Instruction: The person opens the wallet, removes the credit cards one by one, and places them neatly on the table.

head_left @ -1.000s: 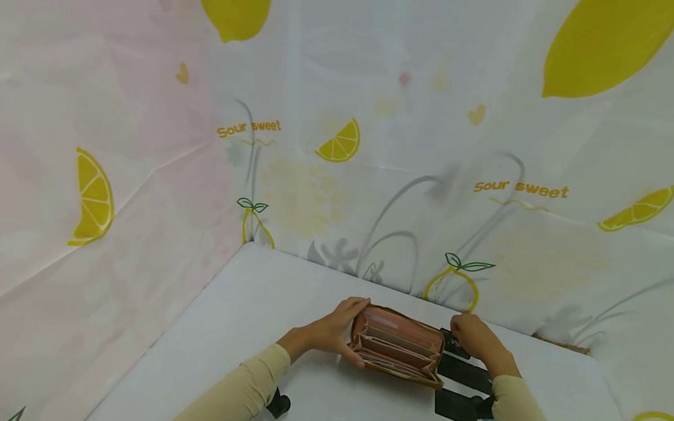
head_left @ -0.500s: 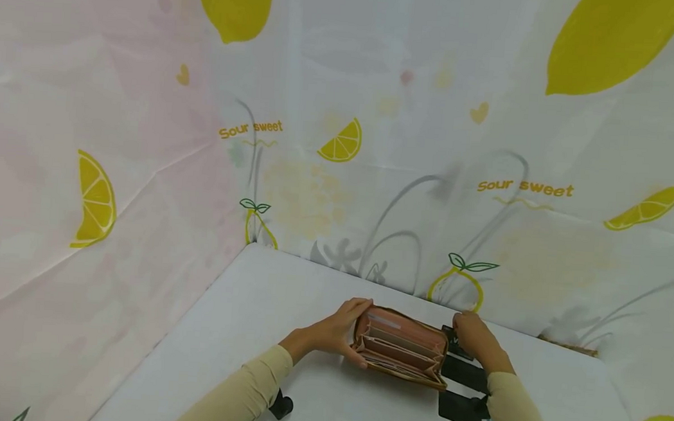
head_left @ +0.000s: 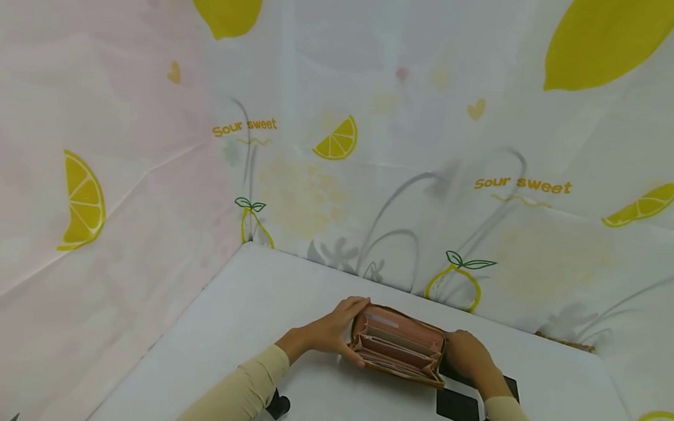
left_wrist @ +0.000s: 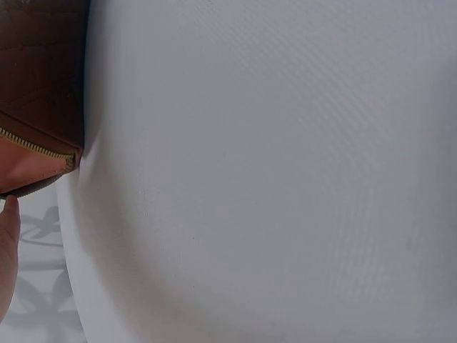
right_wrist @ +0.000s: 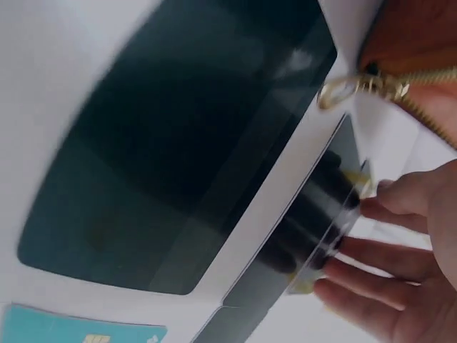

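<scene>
An unzipped brown zip-around wallet stands on the white table, its pink lining and fanned inner compartments facing up. My left hand grips its left end, fingers at the back rim and thumb at the front. In the left wrist view only a corner of the wallet and a fingertip show. My right hand is beside the wallet's right end, over the dark cards. In the right wrist view its slightly bent fingers reach to the edge of a glossy dark card; the thumb is apart from them.
Another dark card lies nearer, with a teal chip card by it. A gold zip pull hangs at the wallet's end. A black device is at the left forearm. Lemon-printed sheets stand behind the table.
My right hand has come down and left from the far dark card marked with white letters to the wallet's right end, covering that card. The left hand keeps its grip on the wallet.
</scene>
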Demonstrator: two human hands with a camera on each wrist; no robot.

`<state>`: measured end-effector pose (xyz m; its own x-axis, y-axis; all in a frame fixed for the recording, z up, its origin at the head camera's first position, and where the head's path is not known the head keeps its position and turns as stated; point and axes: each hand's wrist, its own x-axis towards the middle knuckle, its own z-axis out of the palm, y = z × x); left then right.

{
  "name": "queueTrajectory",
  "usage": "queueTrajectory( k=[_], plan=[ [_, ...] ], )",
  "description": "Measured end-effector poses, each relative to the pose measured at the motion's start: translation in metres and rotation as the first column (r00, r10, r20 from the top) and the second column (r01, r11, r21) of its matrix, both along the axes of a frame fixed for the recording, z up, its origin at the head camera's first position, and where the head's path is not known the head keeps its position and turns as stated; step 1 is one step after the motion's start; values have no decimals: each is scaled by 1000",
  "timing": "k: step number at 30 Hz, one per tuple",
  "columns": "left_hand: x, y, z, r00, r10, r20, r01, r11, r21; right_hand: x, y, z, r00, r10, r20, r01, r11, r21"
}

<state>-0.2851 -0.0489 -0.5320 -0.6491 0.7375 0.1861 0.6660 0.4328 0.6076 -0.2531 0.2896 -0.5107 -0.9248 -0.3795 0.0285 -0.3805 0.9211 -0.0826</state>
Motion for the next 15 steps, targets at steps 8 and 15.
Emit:
queueTrajectory(
  k=[8,15],
  plan=[
    [-1,-1,0,1000,-9,-7,9,1000,20,11,-7,2,996,-61,59,63,997,-44],
    [0,0,-1,1000,-5,6,5,1000,13,11,-5,0,998,-63,24,64,996,-57]
  ],
)
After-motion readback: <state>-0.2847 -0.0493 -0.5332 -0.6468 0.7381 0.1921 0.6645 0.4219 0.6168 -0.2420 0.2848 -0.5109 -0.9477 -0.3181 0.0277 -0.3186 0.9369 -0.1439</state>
